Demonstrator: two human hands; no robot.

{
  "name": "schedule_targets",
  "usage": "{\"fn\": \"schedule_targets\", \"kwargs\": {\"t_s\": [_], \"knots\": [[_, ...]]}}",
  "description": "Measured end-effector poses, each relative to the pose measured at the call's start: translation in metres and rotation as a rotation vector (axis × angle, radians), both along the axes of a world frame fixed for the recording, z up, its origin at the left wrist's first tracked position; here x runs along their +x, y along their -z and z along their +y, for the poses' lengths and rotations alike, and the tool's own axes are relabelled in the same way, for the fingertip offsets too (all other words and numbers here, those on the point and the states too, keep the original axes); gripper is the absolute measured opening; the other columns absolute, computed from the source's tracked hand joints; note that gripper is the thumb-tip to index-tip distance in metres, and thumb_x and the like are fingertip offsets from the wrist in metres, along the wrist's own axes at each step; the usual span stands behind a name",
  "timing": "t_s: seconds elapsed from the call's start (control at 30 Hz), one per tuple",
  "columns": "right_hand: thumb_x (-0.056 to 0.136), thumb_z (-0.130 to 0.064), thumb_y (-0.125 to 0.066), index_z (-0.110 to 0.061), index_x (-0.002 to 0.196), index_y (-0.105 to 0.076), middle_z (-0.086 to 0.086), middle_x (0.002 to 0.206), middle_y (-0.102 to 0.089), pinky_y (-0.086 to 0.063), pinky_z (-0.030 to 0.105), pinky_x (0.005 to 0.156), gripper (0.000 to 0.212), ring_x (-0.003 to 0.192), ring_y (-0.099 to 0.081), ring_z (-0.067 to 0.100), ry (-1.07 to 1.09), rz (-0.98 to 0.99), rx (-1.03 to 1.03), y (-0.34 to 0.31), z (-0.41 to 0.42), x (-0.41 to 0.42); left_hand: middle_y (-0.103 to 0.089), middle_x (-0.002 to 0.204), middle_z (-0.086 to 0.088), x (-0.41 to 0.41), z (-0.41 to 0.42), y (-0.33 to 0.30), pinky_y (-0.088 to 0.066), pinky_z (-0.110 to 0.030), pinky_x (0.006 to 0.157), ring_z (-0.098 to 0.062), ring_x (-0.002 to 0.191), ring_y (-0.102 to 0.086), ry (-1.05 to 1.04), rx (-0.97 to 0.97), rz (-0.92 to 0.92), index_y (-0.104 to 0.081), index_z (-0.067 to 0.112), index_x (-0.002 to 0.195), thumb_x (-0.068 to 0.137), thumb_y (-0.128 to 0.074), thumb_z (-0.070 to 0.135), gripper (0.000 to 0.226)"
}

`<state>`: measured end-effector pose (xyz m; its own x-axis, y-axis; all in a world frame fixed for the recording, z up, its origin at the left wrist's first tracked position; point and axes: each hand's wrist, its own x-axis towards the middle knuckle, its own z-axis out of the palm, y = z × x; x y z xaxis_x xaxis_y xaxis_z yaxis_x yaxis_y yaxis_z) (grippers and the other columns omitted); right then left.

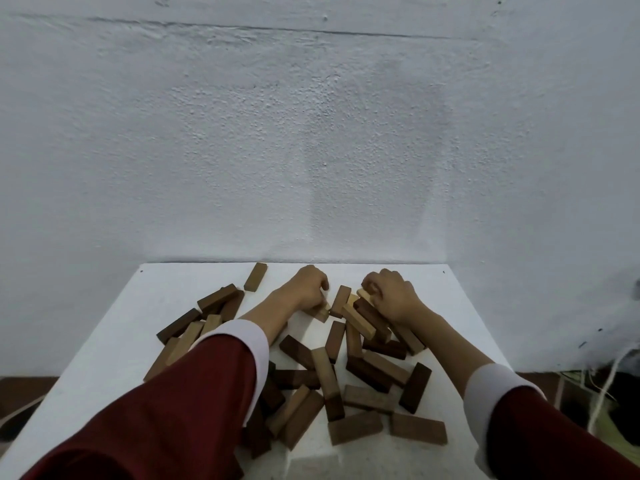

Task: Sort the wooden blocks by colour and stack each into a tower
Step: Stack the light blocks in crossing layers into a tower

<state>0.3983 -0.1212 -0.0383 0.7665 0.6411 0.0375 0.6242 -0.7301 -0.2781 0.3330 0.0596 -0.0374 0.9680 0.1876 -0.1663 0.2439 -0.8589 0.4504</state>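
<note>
Head view: sorting is only starting; left hand [308, 289] is pinching a pale block [322, 311], right hand [391, 294] is gripping another pale block [364, 295]; next, group them apart.

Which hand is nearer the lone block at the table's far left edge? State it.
Left. The left hand lies just right of the lone block, with bare table between them. The right hand is farther right, beyond the left hand, gripping a pale block.

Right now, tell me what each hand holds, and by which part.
Left hand pinches a pale block at its upper end. Right hand grips another pale block by its far end.
</note>
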Motion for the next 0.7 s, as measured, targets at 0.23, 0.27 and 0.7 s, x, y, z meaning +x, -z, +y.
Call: {"fn": "schedule_targets", "kwargs": {"t_s": [0.23,0.27,0.7], "knots": [[0.089,-0.039,-0.059,-0.016,0.116,-0.055,0.006,0.116,-0.054,-0.039,0.035,0.088,0.036,0.111,-0.050,0.025,0.103,-0.026,-0.202,0.003,0.001,0.010,-0.045,0.115,-0.013,-0.006,0.000,-0.004,-0.044,-0.025,0.074,-0.027,0.094,-0.056,-0.009,0.075,-0.033,-0.065,0.002,0.098,0.082,-0.070,0.009,0.018],[0.088,-0.038,-0.060,-0.015,0.116,-0.055,0.007,0.116,-0.055,-0.040,0.035,0.086,0.037,0.110,-0.051,0.025,0.114,-0.020,-0.194,0.003,0.001,0.010,-0.042,0.113,-0.011,-0.008,0.001,-0.005,-0.043,-0.026,0.075,-0.025,0.092,-0.053,-0.010,0.077,-0.044,-0.062,0.003,0.099,0.084,-0.068,0.012,0.018],[0.095,-0.025,-0.049,-0.009,0.088,-0.058,0.004,0.093,-0.055,-0.037,0.028,0.070,0.019,0.088,-0.053,0.020,0.314,0.085,0.135,-0.009,0.003,-0.002,-0.064,0.103,-0.010,-0.033,0.006,-0.035,-0.047,-0.036,0.071,-0.025,0.088,-0.060,-0.144,-0.070,-0.187,-0.044,0.010,0.105,0.099,-0.037,0.018,0.012]]}}
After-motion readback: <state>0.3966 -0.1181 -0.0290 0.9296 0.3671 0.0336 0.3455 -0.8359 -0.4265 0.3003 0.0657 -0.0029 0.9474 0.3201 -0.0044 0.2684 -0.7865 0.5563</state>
